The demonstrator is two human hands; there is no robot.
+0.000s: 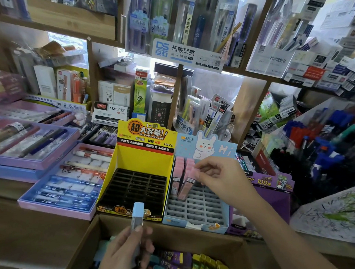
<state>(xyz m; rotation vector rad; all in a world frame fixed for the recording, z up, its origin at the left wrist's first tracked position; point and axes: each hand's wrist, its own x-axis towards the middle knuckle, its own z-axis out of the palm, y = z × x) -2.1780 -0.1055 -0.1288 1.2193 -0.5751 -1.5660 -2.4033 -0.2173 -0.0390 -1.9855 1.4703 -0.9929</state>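
The right hand (218, 175) reaches over the blue display box (228, 217) and pinches a pink case (186, 186) by its top end between thumb and fingers (207, 163). The case hangs tilted, its lower end down at the grey grid of slots in the left part of the box, just in front of the other pink cases (179, 166), which stand upright in the back-left slots. I cannot tell whether its tip sits in a slot or only touches the grid.

The left hand (126, 254) is low in the view, above the cardboard box (166, 225). Its fingers curl round a blue-capped case (138, 214), held upright with the cap on top and the thumb pressed on its front. The cap shows in front of the near edge of the yellow display box (143, 159), which stands touching the left side of the blue one and has a black grid of slots.

In the cardboard box lie loose cases (184, 261) with teal, purple and yellow caps, packed close together. Left of the yellow box a lilac tray (62, 209) of pens rests on the wooden surface (29, 225). Right of the blue box stands a purple box (273, 195). Behind them all, shelves (254, 76) are crowded with packaged pens
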